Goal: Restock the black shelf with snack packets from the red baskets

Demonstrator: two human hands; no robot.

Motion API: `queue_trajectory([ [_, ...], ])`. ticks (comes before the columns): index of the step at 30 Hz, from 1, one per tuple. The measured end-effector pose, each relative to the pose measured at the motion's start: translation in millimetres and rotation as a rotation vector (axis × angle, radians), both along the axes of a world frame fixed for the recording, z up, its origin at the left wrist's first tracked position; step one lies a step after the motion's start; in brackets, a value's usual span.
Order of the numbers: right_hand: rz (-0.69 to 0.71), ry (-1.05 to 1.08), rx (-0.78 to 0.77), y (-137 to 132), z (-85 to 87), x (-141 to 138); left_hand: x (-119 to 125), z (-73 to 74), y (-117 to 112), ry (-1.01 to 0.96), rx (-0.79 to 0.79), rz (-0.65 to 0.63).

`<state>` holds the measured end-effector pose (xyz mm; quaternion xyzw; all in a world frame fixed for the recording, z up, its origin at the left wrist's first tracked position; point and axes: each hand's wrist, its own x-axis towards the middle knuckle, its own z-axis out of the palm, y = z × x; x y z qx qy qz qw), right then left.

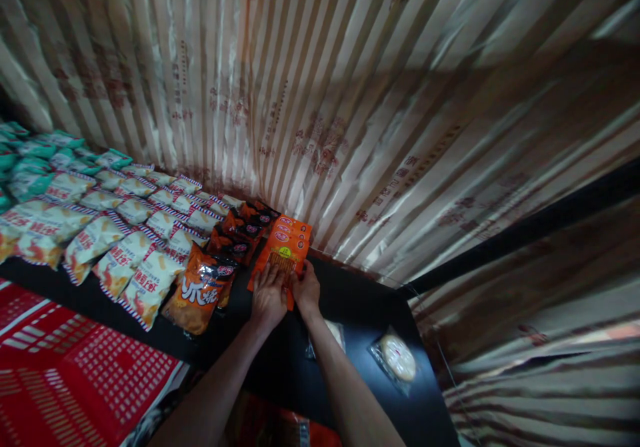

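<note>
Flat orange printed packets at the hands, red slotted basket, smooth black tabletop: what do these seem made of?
Orange packets: thin card or plastic film, fairly matt; the flat faces leave it open.
Red basket: probably moulded plastic; even colour and regular openings suggest it.
Black tabletop: perhaps laminate or painted board, smooth, with pale sheen towards its right end.

We see a smooth black tabletop (367, 287). Under our left hand (270, 294) and right hand (307, 288) lie overlapping flat orange packets (286, 237). Just left, we see glossy black-and-orange plastic bags (199, 294), then white striped-edge bags (153, 287), and farthest left, teal-and-white bags (30, 167). Nearer us, rightward, lie round pale clear-wrapped pieces (399, 357), one partly hidden.
</note>
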<state>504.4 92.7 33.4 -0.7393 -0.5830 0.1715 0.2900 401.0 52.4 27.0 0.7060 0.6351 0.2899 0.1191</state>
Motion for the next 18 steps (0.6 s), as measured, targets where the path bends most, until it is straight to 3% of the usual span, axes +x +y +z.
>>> queue_trajectory([
  [11, 0.021, -0.192, -0.124, -3, 17.7, -9, 0, -0.4, 0, -0.033, 0.019, 0.012],
  [18, 0.007, -0.242, -0.194, -5, 17.0, -9, -1, -1.3, 1, -0.056, 0.002, 0.019],
])
